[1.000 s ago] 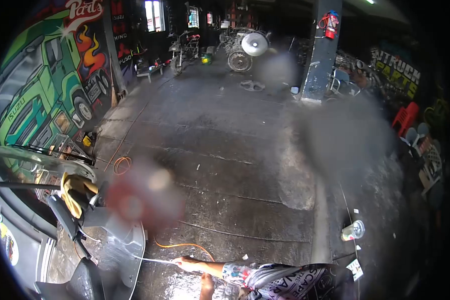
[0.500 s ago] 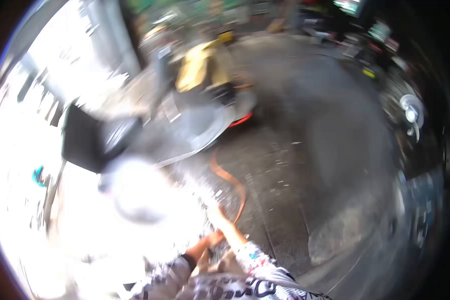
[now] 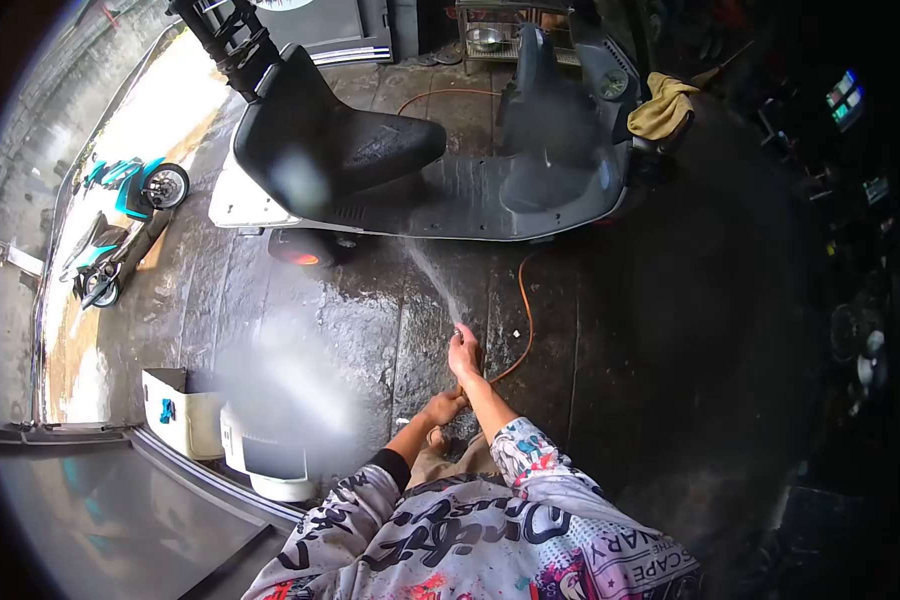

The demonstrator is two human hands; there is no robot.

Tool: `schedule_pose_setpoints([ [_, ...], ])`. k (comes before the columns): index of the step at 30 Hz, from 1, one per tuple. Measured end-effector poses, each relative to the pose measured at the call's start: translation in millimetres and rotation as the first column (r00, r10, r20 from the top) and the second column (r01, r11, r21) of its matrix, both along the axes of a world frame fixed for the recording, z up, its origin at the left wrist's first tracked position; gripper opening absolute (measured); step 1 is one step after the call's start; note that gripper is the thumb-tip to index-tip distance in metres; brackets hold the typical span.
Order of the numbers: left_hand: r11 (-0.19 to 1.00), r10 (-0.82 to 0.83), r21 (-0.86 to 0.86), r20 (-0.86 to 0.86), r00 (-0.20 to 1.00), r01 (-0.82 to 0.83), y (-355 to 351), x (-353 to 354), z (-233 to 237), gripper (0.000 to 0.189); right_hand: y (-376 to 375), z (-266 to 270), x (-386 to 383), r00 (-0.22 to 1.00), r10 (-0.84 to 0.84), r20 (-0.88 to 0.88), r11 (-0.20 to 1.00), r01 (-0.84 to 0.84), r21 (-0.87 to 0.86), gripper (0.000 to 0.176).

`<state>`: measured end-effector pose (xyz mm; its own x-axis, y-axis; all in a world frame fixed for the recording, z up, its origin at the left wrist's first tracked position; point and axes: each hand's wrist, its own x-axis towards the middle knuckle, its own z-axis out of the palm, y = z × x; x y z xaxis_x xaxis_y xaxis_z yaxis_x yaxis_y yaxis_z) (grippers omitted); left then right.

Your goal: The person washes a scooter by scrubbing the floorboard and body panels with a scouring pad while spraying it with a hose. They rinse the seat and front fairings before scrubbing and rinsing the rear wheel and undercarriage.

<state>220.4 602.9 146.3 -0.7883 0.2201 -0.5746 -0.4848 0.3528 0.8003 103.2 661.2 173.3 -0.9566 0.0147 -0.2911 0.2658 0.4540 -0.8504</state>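
Note:
My right hand [image 3: 465, 354] is closed around the nozzle end of an orange hose [image 3: 529, 320], and a spray of water [image 3: 435, 277] leaves it toward the lower side of a scooter [image 3: 370, 215]. Just below and to the left, my left hand [image 3: 444, 407] is closed on the hose near my body. The scooter stands side-on ahead of me, with a black seat [image 3: 390, 150] and a white rear panel. A yellow cloth [image 3: 662, 106] hangs at its front end. Blurry spots on the lens cover parts of the view.
Wet dark paving [image 3: 370, 320] surrounds the scooter. White plastic panels [image 3: 195, 415] stand at the lower left by a metal door track. A teal motorcycle [image 3: 120, 230] is outside at the left. A metal rack [image 3: 485, 40] stands behind the scooter. The right side is dark and cluttered.
The view has swung left and the glare has faded, so the scooter now lies across the upper middle. Both hands remain in front of my body.

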Motion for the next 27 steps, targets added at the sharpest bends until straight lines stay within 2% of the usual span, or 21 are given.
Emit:
schedule_pose_setpoints([
  [1, 0.994, 0.096, 0.056, -0.020, 0.995, -0.095, -4.7, 1.1, 0.7, 0.047, -4.9, 3.6, -2.5, 0.999, -0.043, 0.024, 0.999, 0.043, -0.004, 0.033],
  [4, 0.995, 0.094, 0.039, -0.019, 0.995, -0.093, -18.2, -1.7, 0.4, 0.049, -13.5, 9.1, -6.4, 0.999, -0.031, -0.045, 0.999, 0.032, 0.007, 0.032],
  [5, 0.996, 0.081, 0.019, 0.068, 0.994, -0.082, -24.3, -2.7, 0.0, 0.054, -16.1, 10.0, -6.3, 0.998, -0.041, -0.038, 0.999, 0.042, 0.010, 0.032],
  [6, 0.997, 0.073, 0.016, 0.069, 0.995, -0.074, -29.7, 0.7, 4.1, 0.054, -17.7, 6.1, -6.8, 0.998, -0.050, -0.037, 0.999, 0.050, 0.007, 0.032],
  [8, 0.991, 0.132, 0.026, -0.035, 0.991, -0.131, -43.9, 6.6, 13.0, 0.060, -18.5, -0.4, -7.7, 0.999, -0.020, -0.035, 0.998, 0.022, 0.057, 0.033],
  [9, 0.971, 0.225, 0.094, -0.063, 0.972, -0.218, -50.1, 13.6, 16.1, 0.061, -17.4, -0.1, -7.7, 1.000, -0.018, -0.008, 0.997, 0.019, 0.070, 0.032],
  [10, 0.974, 0.215, 0.092, -0.067, 0.974, -0.208, -61.9, 22.0, 8.3, 0.061, -17.4, -0.7, -7.9, 1.000, -0.029, -0.012, 0.997, 0.029, 0.066, 0.032],
  [12, 0.971, 0.232, -0.077, 0.091, 0.968, -0.226, -96.7, 43.9, -32.2, 0.054, -17.8, -6.8, -9.1, 0.997, -0.079, 0.014, 0.994, 0.078, 0.080, 0.032],
  [14, 0.953, 0.292, -0.144, 0.185, 0.938, -0.268, -142.2, 86.5, -98.4, 0.064, -14.8, -18.6, -16.7, 0.995, -0.095, -0.016, 0.993, 0.096, 0.063, 0.032],
  [16, 0.923, 0.333, -0.307, 0.345, 0.877, -0.230, -177.2, 125.1, -93.4, 0.065, -9.4, -25.8, -22.0, 0.993, -0.111, -0.042, 0.993, 0.113, 0.046, 0.031],
  [18, 0.833, 0.434, -0.517, 0.387, 0.814, -0.198, -216.7, 184.9, -130.3, 0.064, -5.8, -23.7, -28.6, 0.989, -0.105, -0.107, 0.991, 0.113, 0.071, 0.031],
  [20, 0.822, 0.414, -0.551, 0.406, 0.815, -0.144, -223.8, 211.0, -76.3, 0.065, -2.4, -7.0, -34.0, 0.988, -0.107, -0.112, 0.990, 0.116, 0.079, 0.031],
  [22, 0.786, 0.451, -0.602, 0.400, 0.798, -0.142, -239.1, 246.1, -89.9, 0.066, -1.2, 2.9, -41.5, 0.993, -0.114, -0.037, 0.993, 0.115, 0.040, 0.031],
  [23, 0.785, 0.445, -0.604, 0.394, 0.804, -0.138, -237.8, 249.3, -84.8, 0.066, 0.2, 18.9, -40.6, 0.990, -0.101, -0.103, 0.990, 0.110, 0.083, 0.031],
  [25, 0.789, 0.587, -0.502, 0.448, 0.674, -0.354, -231.8, 258.8, -67.7, 0.065, -1.1, 32.8, -43.5, 0.984, -0.131, -0.123, 0.987, 0.141, 0.072, 0.031],
  [27, 0.787, 0.563, -0.528, 0.405, 0.720, -0.318, -233.6, 256.1, -75.0, 0.064, -1.4, 39.0, -48.2, 0.976, -0.161, -0.145, 0.983, 0.171, 0.060, 0.030],
])
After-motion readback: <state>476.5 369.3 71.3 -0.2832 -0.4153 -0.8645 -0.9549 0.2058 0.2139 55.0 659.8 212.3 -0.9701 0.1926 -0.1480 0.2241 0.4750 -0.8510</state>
